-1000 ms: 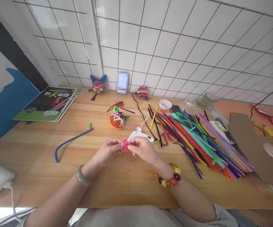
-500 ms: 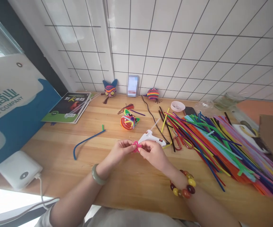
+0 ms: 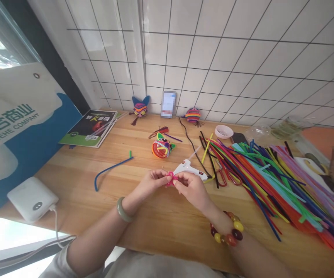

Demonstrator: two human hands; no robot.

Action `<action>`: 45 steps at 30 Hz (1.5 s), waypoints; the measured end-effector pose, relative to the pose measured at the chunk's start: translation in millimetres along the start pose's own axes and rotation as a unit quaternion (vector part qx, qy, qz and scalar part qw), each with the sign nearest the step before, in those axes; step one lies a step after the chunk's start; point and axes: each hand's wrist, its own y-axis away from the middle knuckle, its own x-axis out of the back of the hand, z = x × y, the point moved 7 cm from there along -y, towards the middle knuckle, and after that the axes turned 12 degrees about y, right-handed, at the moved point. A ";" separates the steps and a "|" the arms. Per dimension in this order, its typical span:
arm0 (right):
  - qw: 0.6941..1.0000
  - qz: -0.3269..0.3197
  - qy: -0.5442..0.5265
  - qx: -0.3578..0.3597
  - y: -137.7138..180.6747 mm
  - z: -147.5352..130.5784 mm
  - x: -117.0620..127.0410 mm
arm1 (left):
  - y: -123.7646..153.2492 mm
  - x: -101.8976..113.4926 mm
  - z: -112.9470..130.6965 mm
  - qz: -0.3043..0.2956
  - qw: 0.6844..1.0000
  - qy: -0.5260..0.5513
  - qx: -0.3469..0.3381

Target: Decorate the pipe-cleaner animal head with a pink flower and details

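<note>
Pale wooden bench (image 3: 161, 224) | left grip (image 3: 153, 183), right grip (image 3: 194, 191): pinching small pink fuzzy-wire loops (image 3: 171, 179) | light, even pressure should preserve shape

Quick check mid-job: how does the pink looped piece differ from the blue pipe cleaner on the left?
Shape: the pink looped piece is bent into small loops; the blue pipe cleaner is a longer strip curving at its near end.
Place: the left hand and right hand pinch the pink looped piece; the blue pipe cleaner lies on the wooden table.
Shared: both look like slender, bendable craft stems.
</note>
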 end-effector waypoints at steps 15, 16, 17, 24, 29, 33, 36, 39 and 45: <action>0.996 -0.002 -0.083 -0.024 -5.8 2.8 3.1 | -3.2 21.0 6.7 0.078 0.996 0.027 -0.020; 0.996 0.001 -0.080 -0.025 -5.4 3.7 2.7 | -2.8 20.8 7.6 0.081 0.996 0.023 -0.023; 0.997 0.005 -0.072 -0.024 -5.0 4.5 2.3 | -2.4 20.9 8.6 0.085 0.996 0.017 -0.026; 0.999 0.029 0.026 0.034 -1.4 -1.8 1.3 | -1.6 21.8 12.6 0.099 0.994 -0.016 -0.039; 0.992 0.031 0.033 0.118 4.3 -17.2 -0.6 | -2.9 19.6 10.1 0.079 0.996 0.001 -0.034; 0.992 -0.007 -0.036 0.119 5.2 -18.5 -4.9 | -2.2 17.4 7.6 0.065 0.997 0.025 -0.019; 0.995 0.005 -0.054 0.090 3.2 -13.0 -2.0 | -1.3 15.6 8.2 0.060 0.997 0.035 -0.020; 0.996 0.033 -0.053 0.059 1.1 -6.6 3.0 | -0.9 14.2 9.0 0.056 0.997 0.040 -0.027; 0.996 0.080 -0.022 0.031 1.5 -3.9 9.2 | -1.8 18.4 9.2 0.072 0.995 0.031 -0.053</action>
